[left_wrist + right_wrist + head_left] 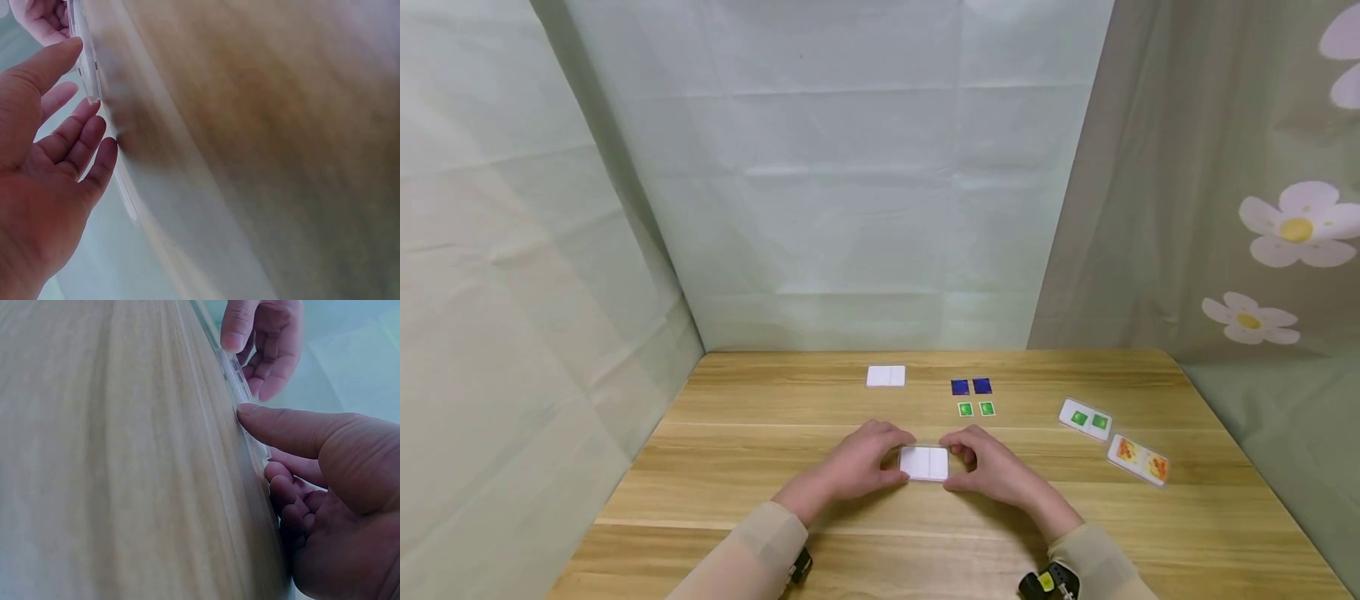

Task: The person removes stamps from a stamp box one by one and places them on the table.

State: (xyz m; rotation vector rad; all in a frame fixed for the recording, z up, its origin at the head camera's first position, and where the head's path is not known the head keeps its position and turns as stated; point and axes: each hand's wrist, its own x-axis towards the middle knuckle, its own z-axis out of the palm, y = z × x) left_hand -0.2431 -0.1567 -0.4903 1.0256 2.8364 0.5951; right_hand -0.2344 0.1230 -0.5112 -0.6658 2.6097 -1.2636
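Observation:
A flat, clear-edged plastic case (924,463) with a white face split by a middle line lies low over the wooden table. My left hand (868,460) holds its left end between thumb and forefinger. At the opposite end, the thumb and forefinger of my right hand (988,468) grip the corners. In the left wrist view the case's thin edge (94,78) shows beside the left thumb, the other fingers bent loosely below. The right wrist view has the right thumb (281,428) on the case's near edge and the remaining fingers curled in.
A similar white case (886,376) lies at the back. Two dark blue squares (960,387) sit above two green squares (966,409) right of centre. Farther right are a case with green squares (1086,419) and one with orange pictures (1138,460). Cloth (850,208) hangs behind.

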